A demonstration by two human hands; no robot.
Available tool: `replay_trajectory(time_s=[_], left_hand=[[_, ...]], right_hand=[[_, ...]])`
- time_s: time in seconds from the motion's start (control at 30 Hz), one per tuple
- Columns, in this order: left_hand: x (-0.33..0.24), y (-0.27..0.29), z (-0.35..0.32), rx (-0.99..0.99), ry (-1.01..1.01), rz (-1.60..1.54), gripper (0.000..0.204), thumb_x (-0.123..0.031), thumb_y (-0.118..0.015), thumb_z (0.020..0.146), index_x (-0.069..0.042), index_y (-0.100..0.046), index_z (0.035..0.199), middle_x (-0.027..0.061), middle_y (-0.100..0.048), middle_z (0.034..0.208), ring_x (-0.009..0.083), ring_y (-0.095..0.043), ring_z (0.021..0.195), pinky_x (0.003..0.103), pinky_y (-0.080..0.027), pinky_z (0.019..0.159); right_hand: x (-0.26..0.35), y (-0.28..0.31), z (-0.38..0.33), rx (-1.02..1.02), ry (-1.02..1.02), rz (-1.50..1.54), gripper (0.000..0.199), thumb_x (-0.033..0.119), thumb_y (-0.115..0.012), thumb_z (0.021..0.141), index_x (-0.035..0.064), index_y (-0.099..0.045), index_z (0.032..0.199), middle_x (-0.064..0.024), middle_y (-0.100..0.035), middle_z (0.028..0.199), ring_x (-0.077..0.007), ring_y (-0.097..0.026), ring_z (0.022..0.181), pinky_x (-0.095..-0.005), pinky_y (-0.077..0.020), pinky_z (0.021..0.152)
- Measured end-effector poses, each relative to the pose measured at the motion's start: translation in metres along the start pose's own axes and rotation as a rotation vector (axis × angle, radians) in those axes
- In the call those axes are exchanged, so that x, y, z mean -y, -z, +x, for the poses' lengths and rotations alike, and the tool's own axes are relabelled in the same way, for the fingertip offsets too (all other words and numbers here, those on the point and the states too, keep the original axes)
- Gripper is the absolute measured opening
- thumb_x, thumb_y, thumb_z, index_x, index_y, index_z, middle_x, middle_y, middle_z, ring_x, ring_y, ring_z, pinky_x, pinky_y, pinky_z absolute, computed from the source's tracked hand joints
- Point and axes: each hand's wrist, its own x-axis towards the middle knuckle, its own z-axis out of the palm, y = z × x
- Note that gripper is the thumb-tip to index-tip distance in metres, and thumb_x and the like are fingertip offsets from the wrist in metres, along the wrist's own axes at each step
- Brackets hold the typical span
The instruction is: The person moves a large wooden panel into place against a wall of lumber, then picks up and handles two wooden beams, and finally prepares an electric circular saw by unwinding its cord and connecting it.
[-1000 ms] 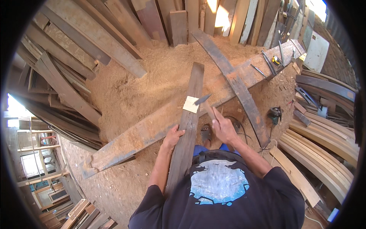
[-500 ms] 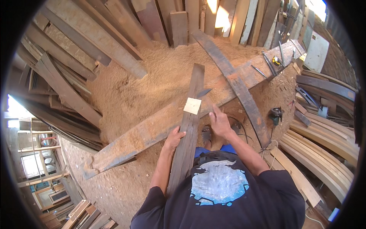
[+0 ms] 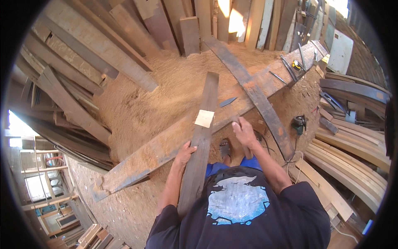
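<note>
A long dark plank [image 3: 196,155] slants away from my body and rests across a broad, sawdust-covered board [image 3: 145,151]. My left hand [image 3: 184,154] grips the plank's left edge, thumb on top. A pale square piece [image 3: 204,118] lies flat on the plank, beyond that hand. To the plank's right, a dark, pointed, blade-like piece [image 3: 227,101] rests on the broad board, apart from the plank. My right hand [image 3: 245,132] is closed near the board's front edge, fingers curled; a small dark thing seems to be at the fingertips, too unclear to name.
Another dark board [image 3: 265,108] crosses the broad one. Metal tools [image 3: 289,68] and a yellow tape measure [image 3: 296,64] lie at its far right end. A corded power tool [image 3: 298,123] sits on the ground at right. Stacked curved timbers [image 3: 352,166] and leaning planks [image 3: 99,45] surround the place.
My right hand's fingers have gone from stretched out to curled, and the hand has drawn slightly right. The blade-like piece now lies farther from the plank. My left hand still grips the plank.
</note>
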Motion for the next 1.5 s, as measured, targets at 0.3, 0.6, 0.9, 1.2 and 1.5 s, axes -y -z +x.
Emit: replay_trajectory(time_s=[0.3, 0.6, 0.9, 1.2, 1.5], left_hand=[[0.025, 0.090, 0.030, -0.379, -0.030, 0.496, 0.040, -0.019, -0.057, 0.092, 0.004, -0.053, 0.125, 0.0145, -0.064, 0.115, 0.0243, -0.060, 0.106, 0.034, -0.045, 0.094], [0.024, 0.073, 0.041, -0.664, 0.067, 1.149, 0.051, -0.027, -0.053, 0.093, 0.005, -0.049, 0.132, 0.0309, -0.052, 0.130, 0.0442, -0.048, 0.124, 0.046, -0.038, 0.105], [0.027, 0.052, 0.041, -0.906, -0.086, 1.464, 0.050, -0.023, -0.058, 0.088, 0.006, -0.051, 0.129, 0.0280, -0.056, 0.125, 0.0432, -0.053, 0.116, 0.046, -0.039, 0.103], [0.057, -0.109, 0.093, -0.229, -0.211, 0.937, 0.038, -0.027, -0.062, 0.090, -0.002, -0.060, 0.119, 0.0145, -0.068, 0.101, 0.0236, -0.066, 0.091, 0.035, -0.052, 0.081], [0.098, -0.275, 0.180, 0.168, 0.311, 0.481, 0.049, -0.028, -0.067, 0.090, 0.003, -0.053, 0.126, 0.0080, -0.063, 0.098, 0.0153, -0.060, 0.083, 0.029, -0.052, 0.067]], right_hand=[[-0.119, 0.146, -0.019, -0.518, -0.428, -0.346, 0.039, 0.031, -0.061, 0.087, -0.0042, -0.054, 0.104, -0.0323, -0.063, 0.095, -0.0477, -0.061, 0.096, -0.0521, -0.0476, 0.082], [-0.179, 0.187, -0.070, -0.502, -0.635, -0.543, 0.035, 0.029, -0.059, 0.090, -0.0014, -0.052, 0.107, -0.0320, -0.063, 0.100, -0.0481, -0.061, 0.098, -0.0530, -0.0476, 0.083], [-0.140, 0.205, 0.088, -0.478, -0.250, -0.783, 0.024, 0.011, -0.055, 0.083, 0.0062, -0.054, 0.106, -0.0189, -0.065, 0.096, -0.0397, -0.063, 0.093, -0.0502, -0.0496, 0.082], [-0.170, 0.184, 0.136, -0.365, -0.225, -0.516, 0.030, 0.018, -0.058, 0.087, 0.0045, -0.056, 0.113, -0.0196, -0.060, 0.114, -0.0391, -0.054, 0.110, -0.0491, -0.0432, 0.093], [-0.207, 0.206, -0.050, -0.253, -0.521, -0.532, 0.054, 0.046, -0.065, 0.084, -0.0007, -0.059, 0.110, -0.0273, -0.061, 0.111, -0.0423, -0.057, 0.107, -0.0496, -0.0444, 0.091]])
